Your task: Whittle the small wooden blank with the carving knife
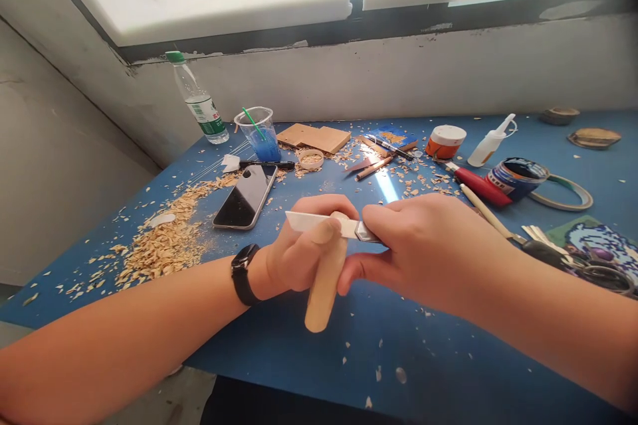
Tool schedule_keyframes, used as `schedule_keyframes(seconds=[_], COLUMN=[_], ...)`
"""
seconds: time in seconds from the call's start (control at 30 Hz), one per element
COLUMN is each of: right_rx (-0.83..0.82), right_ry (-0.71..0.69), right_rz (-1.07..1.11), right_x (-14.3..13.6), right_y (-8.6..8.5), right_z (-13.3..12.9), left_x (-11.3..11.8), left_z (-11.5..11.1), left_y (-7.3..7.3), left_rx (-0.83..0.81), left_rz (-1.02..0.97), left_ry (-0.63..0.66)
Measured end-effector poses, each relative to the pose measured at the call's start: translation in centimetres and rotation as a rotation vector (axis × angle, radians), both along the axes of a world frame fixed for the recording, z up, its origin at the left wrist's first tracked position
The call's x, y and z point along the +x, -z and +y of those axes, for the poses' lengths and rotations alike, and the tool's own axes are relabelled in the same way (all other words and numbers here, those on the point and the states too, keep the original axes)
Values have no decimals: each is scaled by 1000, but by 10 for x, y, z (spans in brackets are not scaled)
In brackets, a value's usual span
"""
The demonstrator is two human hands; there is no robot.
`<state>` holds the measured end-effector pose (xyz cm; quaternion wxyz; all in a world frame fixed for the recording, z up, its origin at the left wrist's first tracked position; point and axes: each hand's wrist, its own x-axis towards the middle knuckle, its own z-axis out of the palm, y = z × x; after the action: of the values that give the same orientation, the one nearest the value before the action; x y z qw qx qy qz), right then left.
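Note:
My left hand (304, 246), with a black watch (244, 274) on its wrist, is wrapped round a pale, rounded piece of wood (323, 295). The wood's lower end points down toward the table's front edge. In my right hand (413, 239) is a utility knife (366, 231), its handle mostly hidden by the fingers. The knife's blade (304, 220) points left and lies across the upper part of the wood, close to my left thumb. My right thumb and fingers are closed round the handle.
Wood shavings (159, 246) are heaped at left beside a phone (246, 196). Behind stand a water bottle (202, 106) and a cup of blue liquid (262, 139). At right are an orange jar (445, 143), a glue bottle (491, 143), a paint can (516, 179), a tape ring (581, 202) and scissors (605, 275).

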<state>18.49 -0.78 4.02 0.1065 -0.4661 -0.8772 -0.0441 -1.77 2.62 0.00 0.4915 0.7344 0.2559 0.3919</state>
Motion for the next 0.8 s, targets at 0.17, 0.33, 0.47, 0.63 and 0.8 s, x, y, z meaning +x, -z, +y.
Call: schedule_keyframes(seconds=[0.17,0.33,0.47,0.63,0.8], right_rx=[8,43,-45,-49,-1], right_ry=[51,82,128,128,-48], right_rz=[-28,-77,-98,-96,-86], right_x=[-1,-2,-6,-10,-8], right_y=[-5,-2,2,4,0], right_z=[-6,-8,-2,4,3], left_x=[-1,-5,-9,-8,-3], left_z=[7,17,18,8,-2], left_y=[4,4,-13,-35,-30], left_rx=[98,115,-138,-217,-320], left_rz=[6,-16,209,287,271], left_ry=[-11,46,71,13,-6])
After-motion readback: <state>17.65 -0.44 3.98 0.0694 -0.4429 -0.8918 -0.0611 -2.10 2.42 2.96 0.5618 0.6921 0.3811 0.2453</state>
